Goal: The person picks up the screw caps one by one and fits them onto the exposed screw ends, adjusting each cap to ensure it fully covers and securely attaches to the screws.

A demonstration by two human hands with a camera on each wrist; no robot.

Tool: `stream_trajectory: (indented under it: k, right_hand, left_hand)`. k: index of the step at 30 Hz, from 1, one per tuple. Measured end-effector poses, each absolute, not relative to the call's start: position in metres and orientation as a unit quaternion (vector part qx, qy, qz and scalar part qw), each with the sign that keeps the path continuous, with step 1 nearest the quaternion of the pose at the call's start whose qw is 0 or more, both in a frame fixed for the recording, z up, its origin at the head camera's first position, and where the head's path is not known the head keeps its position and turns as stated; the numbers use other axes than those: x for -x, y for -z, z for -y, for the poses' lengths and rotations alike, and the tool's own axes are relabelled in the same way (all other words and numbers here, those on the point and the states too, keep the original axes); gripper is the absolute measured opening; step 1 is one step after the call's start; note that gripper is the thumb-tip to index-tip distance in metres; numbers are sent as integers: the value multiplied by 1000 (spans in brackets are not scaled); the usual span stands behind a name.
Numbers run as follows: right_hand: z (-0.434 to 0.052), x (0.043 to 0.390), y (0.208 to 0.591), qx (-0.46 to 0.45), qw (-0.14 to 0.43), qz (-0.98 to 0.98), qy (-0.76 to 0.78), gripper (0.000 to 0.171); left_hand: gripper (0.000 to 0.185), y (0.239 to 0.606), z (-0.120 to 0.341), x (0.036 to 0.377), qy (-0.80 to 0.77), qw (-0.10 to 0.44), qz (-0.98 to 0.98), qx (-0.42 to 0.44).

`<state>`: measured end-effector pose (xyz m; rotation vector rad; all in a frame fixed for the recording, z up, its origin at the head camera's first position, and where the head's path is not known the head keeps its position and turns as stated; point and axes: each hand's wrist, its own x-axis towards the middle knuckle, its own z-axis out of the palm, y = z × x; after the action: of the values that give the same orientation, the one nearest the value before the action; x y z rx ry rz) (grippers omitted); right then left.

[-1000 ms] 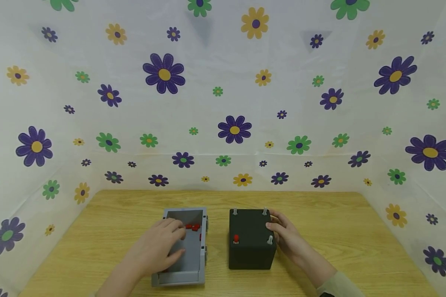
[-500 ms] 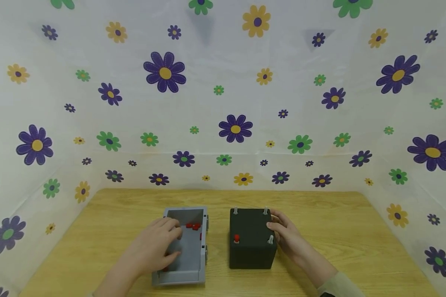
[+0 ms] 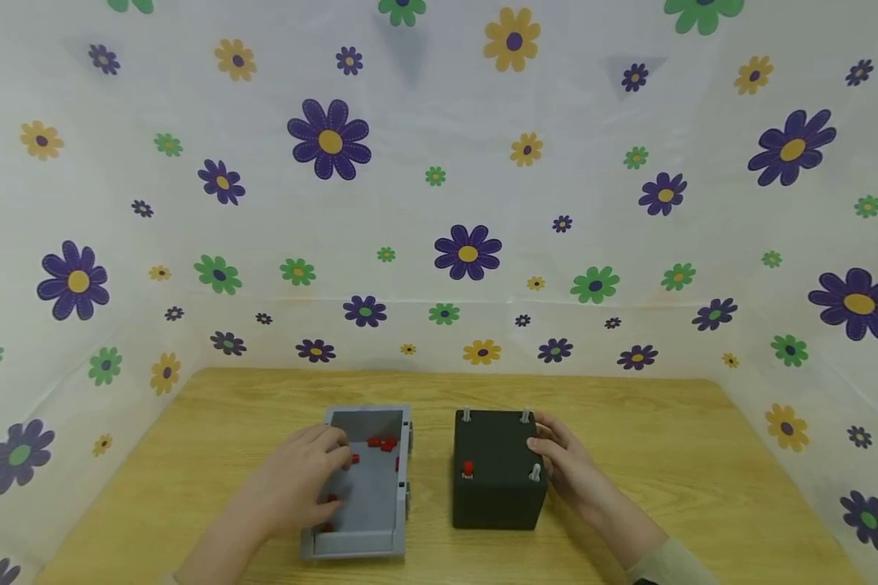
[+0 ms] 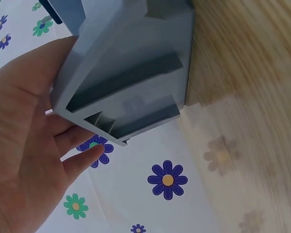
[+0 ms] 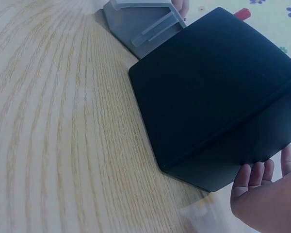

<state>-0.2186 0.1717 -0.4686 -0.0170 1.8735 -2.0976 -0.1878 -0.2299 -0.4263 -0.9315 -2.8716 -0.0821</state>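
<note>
A grey plastic bin [image 3: 369,504] lies on the table with several small red caps [image 3: 388,445] inside. Over its left side is my left hand [image 3: 296,479], fingers loosely bent and spread from the thumb. In the left wrist view the hand [image 4: 34,131] shows beside the bin's end wall [image 4: 131,92]. To the right stands a black box [image 3: 493,447] with metal posts [image 3: 536,473] at its top corners; a red cap [image 3: 468,468] sits on the near left one. My right hand [image 3: 571,467] holds the box's right side, thumb at the top edge, other fingers partly hidden.
Both containers stand on a wood-grain table [image 3: 241,422], a short gap apart. A white flower-print sheet [image 3: 410,203] walls off the back and sides. Small clips or hinges [image 3: 409,497] jut from the bin's right side.
My left hand has drawn slightly leftward over the bin, so more red caps show near its fingers and thumb. The right hand and black box keep their place.
</note>
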Motion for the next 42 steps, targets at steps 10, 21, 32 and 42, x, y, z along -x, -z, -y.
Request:
stream_trajectory:
  k: [10,21,32,42]
  right_hand:
    - [-172,218,470,2,166,-655,737,62]
    - [-171,218,468,-3,163,-656,737,64]
    - [-170,217,469,-9,161,-654,740,63]
    - [-170,217,468,-5,165,-656,736,63]
  left_hand:
    - [52,427,231,187,24,50,949,309]
    - [48,434,223,191,-22,41,944,325]
    - [39,443,219,193,-67,64,932,351]
    - [39,443,209,193,-140,61,931,331]
